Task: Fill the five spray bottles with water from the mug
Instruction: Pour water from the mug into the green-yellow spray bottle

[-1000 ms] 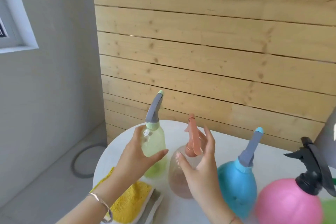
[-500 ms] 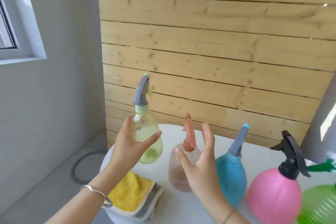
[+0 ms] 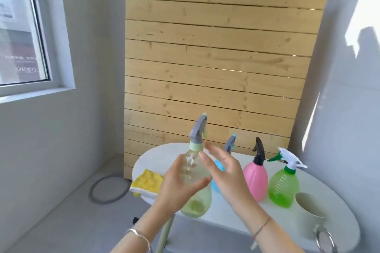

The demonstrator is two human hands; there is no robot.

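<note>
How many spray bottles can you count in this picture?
4: pale green bottle in the left hand, blue bottle behind the right hand, pink bottle and bright green bottle right of it. A fifth may be hidden.

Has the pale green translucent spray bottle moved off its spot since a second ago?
Yes. The left hand has lifted the pale green translucent spray bottle off the white round table, away from the yellow cloth, towards the person.

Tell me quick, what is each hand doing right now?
Left hand: grips the pale green spray bottle round its body.
Right hand: open, fingers spread beside the bottle, holding nothing.
</note>
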